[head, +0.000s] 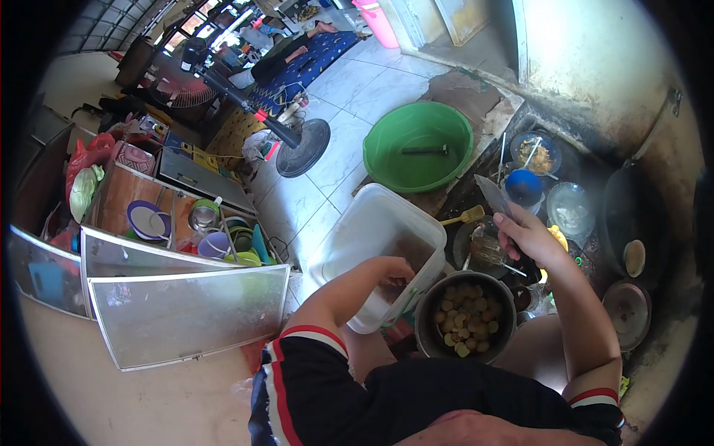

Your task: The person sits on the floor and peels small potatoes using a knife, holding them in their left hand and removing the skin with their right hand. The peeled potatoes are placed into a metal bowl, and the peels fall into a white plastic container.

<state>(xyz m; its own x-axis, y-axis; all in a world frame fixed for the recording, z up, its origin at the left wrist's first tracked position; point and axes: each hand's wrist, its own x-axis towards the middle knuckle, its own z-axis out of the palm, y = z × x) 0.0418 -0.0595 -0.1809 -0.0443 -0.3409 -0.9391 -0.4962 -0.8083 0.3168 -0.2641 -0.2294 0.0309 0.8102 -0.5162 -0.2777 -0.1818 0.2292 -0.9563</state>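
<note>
My right hand [521, 231] is closed around the dark handle of a knife [492, 195], its broad blade pointing up and to the left. My left hand [397, 274] reaches into a white plastic tub [357, 234]; its fingers are partly hidden, and whether they hold anything cannot be told. Brownish contents lie dimly seen in the tub's near right corner. Between my legs stands a metal pot [422, 329] holding many cut, round yellowish-brown pieces [468, 318]. Just left of the knife hand, a dark pan holds a clear plastic bag [484, 250].
A green basin [418, 111] with a dark-handled tool sits beyond the tub. Bowls, a blue cup [523, 187], a yellow spatula [468, 214] and a large wok [630, 217] crowd the right. At left are an open dish cabinet [189, 318] and a fan stand [304, 148]. A person lies on a blue mat.
</note>
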